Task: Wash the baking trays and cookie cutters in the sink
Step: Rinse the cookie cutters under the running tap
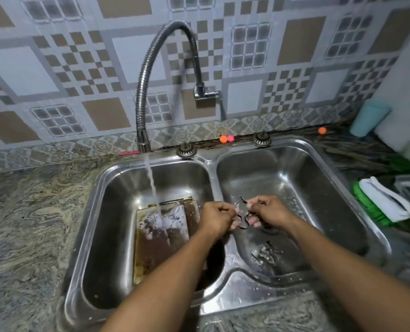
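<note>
My left hand (217,218) and right hand (270,212) both pinched the cookie cutter (242,213), long axis away from me; water stream (153,188) lay left, left hand nearer.

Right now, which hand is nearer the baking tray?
Left. The left hand is at the right edge of the baking tray; the right hand is over the right basin. Both pinch one cookie cutter.

Sink tally, here we go!
Two basins (117,212) (307,188), one tap (141,92) at 10 o'clock, one tray (156,245) at 9, one cutter (242,208) between my left hand (217,218) and right hand (270,210), a pile (265,255) at 5 I can't count, two plugs (186,150) (261,139) at 11 and 12, three balls (223,139) (230,138) (322,130) from 12 to 1.
</note>
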The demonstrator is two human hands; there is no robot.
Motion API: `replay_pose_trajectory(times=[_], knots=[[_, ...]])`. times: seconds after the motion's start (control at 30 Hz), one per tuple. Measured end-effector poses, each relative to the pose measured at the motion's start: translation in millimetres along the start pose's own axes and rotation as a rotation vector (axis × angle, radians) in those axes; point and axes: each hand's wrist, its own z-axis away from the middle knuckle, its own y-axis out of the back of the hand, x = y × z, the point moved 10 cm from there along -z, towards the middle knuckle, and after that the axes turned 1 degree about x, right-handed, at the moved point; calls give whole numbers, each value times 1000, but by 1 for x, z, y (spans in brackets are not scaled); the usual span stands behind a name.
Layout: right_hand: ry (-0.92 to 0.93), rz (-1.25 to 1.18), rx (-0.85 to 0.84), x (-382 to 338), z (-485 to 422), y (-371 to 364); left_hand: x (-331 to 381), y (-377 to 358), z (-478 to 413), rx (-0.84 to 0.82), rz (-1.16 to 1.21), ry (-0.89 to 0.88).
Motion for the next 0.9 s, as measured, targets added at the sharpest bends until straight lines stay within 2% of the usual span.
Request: replay_pose_trajectory(times=[0.1,0.27,0.47,0.6,0.73,0.83,0.9], knots=[[-63,57,0,29,-8,29,-23,-41,-10,-13,3,99],[-194,163,-72,91,-21,50,-65,-96,-13,-95,-163,258],[-281,302,-179,143,-18,41,-101,-110,-6,-156,-417,328],[-266,418,-211,146,-14,39,-88,-113,0,-191,-556,277],[-160,645,-180,114,-17,42,-70,-100,-4,-155,-342,288],[-15,834,-120,66,-25,39,-44,-70,-10,-69,-178,205],[102,862,-59,28,-30,26,-29,-36,-12,30,-97,135]])
